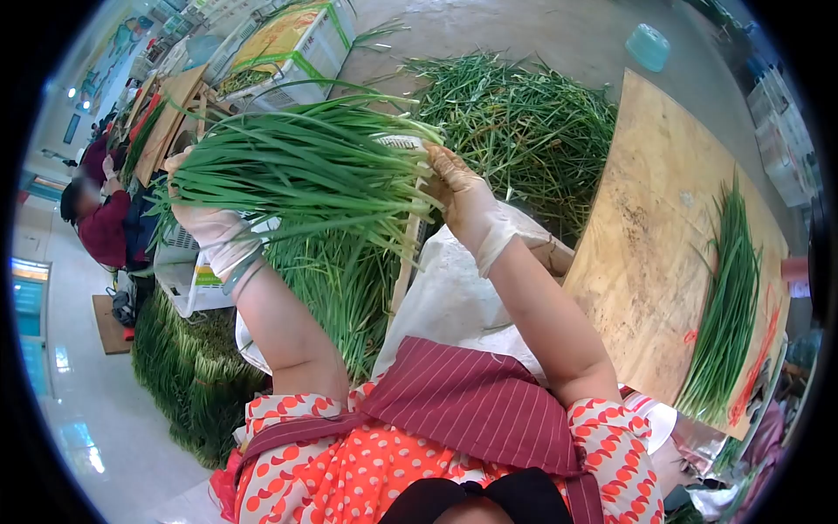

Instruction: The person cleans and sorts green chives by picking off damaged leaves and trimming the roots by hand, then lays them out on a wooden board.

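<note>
A large bunch of green Chinese chives [297, 162] is held up in front of me, lying sideways between my hands. My left hand [209, 223], in a thin pale glove, is closed round the leafy end, with its fingers partly hidden by the leaves. At the pale stem ends, my right hand [463, 192] is closed against the bunch; its glove is stained brown at the fingertips. Below the bunch lie more loose chives [336, 279], beside a white sack [463, 288] over my lap.
On the right, a wooden board [646, 236] carries a smaller chive bunch [724, 314] and red ties [758, 367]. A heap of loose leaves [515, 131] covers the floor ahead. Tied bundles [192, 375] stand at left, near a white crate [196, 284]. Another person [105, 227] works far left.
</note>
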Demonstrator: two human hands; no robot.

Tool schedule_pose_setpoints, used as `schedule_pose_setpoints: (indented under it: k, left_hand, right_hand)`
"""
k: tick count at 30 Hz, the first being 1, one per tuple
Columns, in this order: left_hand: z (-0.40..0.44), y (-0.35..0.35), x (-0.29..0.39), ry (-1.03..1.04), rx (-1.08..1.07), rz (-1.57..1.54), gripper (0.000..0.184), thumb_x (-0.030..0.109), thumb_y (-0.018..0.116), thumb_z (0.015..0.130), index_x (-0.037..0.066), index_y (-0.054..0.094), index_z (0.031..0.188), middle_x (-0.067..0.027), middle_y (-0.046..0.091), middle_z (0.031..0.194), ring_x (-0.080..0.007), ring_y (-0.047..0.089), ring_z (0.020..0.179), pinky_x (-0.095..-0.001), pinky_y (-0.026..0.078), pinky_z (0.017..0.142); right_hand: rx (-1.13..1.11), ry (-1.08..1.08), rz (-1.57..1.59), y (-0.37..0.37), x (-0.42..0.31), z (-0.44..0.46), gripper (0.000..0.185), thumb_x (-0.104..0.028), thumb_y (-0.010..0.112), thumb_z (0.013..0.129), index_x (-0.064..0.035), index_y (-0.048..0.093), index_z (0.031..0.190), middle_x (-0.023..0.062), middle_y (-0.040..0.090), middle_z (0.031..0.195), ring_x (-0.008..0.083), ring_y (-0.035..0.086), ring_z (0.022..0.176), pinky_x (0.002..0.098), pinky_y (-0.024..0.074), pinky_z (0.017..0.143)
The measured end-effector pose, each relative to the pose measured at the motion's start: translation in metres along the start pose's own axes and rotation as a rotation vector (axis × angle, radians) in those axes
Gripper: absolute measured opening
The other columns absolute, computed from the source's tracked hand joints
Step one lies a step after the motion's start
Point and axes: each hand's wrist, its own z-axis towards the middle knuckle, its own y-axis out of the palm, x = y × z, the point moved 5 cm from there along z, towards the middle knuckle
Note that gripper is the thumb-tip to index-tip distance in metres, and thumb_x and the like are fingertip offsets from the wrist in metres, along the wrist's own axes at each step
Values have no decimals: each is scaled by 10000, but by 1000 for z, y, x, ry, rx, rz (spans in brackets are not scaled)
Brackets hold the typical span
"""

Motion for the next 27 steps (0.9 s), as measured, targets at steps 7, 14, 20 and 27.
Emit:
schedule_pose_setpoints:
  k: [7, 14, 20, 27]
  left_hand:
    - [1, -5, 13, 112, 245, 416, 222, 191, 429, 881, 42, 550, 991, -119, 582, 1000, -241, 566, 937, -365, 453, 849]
    - [19, 59, 21, 290, -7, 2365, 236, 211, 415, 894, 34, 546, 980, -118, 595, 939, -228, 573, 906, -361, 469, 809]
    - [45, 38, 15, 229, 60, 2089, 268, 204, 424, 914, -12, 570, 975, -133, 624, 913, -213, 605, 832, -337, 503, 729]
    - [56, 26, -1, 185, 421, 1138, 288, 241, 432, 912, 1, 591, 919, -107, 632, 855, -190, 600, 756, -321, 489, 663]
  right_hand:
    - [2, -113, -480, 1, -36, -14, 284, -273, 579, 881, -3, 651, 834, 33, 616, 637, 80, 517, 522, 209, 421, 509]
    - [-4, -56, -683, -62, -35, -6, 194, -178, 558, 890, -1, 636, 904, 70, 642, 798, 114, 582, 694, 238, 483, 682]
    - [-251, 186, -695, -18, 7, -24, 328, -231, 565, 889, -25, 573, 1145, 66, 629, 1055, 157, 582, 970, 282, 459, 861]
    - [-411, 238, -123, -7, 35, -30, 491, -309, 601, 854, -44, 473, 1247, 98, 576, 1182, 193, 588, 1008, 325, 469, 852]
